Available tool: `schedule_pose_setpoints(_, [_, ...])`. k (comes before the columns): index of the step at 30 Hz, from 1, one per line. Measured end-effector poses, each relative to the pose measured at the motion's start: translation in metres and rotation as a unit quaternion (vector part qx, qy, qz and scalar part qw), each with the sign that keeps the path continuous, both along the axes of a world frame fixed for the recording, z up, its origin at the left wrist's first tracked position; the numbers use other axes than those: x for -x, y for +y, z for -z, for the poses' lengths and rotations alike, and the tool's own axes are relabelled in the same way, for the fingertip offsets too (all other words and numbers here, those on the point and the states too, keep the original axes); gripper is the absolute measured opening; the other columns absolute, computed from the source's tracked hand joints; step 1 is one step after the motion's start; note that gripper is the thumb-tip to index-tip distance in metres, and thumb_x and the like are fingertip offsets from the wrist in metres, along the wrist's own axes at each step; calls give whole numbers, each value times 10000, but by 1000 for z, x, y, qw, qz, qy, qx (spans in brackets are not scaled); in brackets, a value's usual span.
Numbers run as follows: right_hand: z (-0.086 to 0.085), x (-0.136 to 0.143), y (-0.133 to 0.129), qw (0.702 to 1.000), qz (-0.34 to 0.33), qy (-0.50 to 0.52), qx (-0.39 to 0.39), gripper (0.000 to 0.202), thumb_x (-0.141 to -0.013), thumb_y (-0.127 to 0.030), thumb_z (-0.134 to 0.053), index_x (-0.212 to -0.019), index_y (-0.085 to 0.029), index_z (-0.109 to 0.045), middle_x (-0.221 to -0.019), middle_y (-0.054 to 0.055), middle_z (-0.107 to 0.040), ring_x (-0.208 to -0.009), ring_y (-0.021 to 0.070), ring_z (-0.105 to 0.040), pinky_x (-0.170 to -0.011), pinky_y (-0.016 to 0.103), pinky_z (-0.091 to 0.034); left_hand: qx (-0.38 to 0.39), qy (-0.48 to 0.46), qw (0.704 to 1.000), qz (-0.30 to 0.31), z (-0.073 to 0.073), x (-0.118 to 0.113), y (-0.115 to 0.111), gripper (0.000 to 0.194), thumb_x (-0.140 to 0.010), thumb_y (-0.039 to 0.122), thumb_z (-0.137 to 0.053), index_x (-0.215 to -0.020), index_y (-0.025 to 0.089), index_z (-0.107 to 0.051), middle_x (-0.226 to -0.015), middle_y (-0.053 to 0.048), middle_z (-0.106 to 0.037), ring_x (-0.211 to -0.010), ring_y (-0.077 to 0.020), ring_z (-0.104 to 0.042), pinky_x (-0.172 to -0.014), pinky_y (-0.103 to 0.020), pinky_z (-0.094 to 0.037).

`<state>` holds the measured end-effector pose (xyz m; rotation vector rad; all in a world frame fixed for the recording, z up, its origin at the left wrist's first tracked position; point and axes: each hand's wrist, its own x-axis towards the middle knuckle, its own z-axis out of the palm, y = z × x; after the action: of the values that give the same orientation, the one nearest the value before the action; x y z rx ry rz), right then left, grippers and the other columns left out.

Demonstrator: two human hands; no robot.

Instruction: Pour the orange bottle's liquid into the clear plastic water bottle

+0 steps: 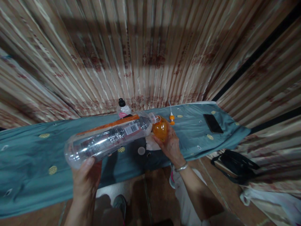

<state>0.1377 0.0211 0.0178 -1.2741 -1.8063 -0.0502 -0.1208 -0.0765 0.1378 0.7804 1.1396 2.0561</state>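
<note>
My left hand (87, 175) is wrapped round the base end of a large clear plastic bottle (108, 141) with an orange-edged label and a barcode. The bottle is tilted, nearly lying level, its neck pointing right. In my right hand (170, 144) is a small orange translucent bottle (160, 129). The mouth of the large bottle meets the opening of the orange one; whether liquid runs between them I cannot tell. Just behind my right hand an orange spray pump (172, 118) with a thin tube stands on the cloth. A white round cap (141, 151) lies below the large bottle.
A blue-green patterned cloth (47, 150) covers the long table. On it are a black-topped clear bottle (122, 108) at the back, a dark phone (213, 123) at right and something white (154, 144) beneath my hands. Pleated curtains (150, 62) hang close behind. A black bag (235, 164) sits lower right.
</note>
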Motion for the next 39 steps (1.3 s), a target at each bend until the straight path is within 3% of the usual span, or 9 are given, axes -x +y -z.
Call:
schedule_pose_setpoints(20, [1,1,0,1000,0,4,-3,970,-983,-664,-699,-1683,-123,-302,-1464,281,-683,-1364,389,-687,-1099,619,-613,0,-5,1000,5,0,1,0,1045,-447,467,-1068,-1402,409,-650,-1311,-47,-764,-1161,-322,-760,-916,-410,-690])
schedule_pose_setpoints(30, [3,2,2,998,-4,3,-55,976,-1008,-630,-684,-1712,-123,-237,-1446,289,-691,-1352,397,-694,-1066,632,-629,2,-16,1000,-2,-1,0,0,1071,-392,449,-1086,-1374,415,-659,-1335,-48,-753,-1127,-315,-764,-876,-399,-701])
schedule_pose_setpoints(39, [1,2,0,1000,10,-4,4,943,-989,-667,-685,-1649,-81,-353,-1461,304,-678,-1367,401,-683,-1123,617,-594,5,-18,1000,-5,3,3,0,1077,-388,470,-1080,-1377,418,-658,-1330,-38,-748,-1170,-316,-751,-883,-393,-702])
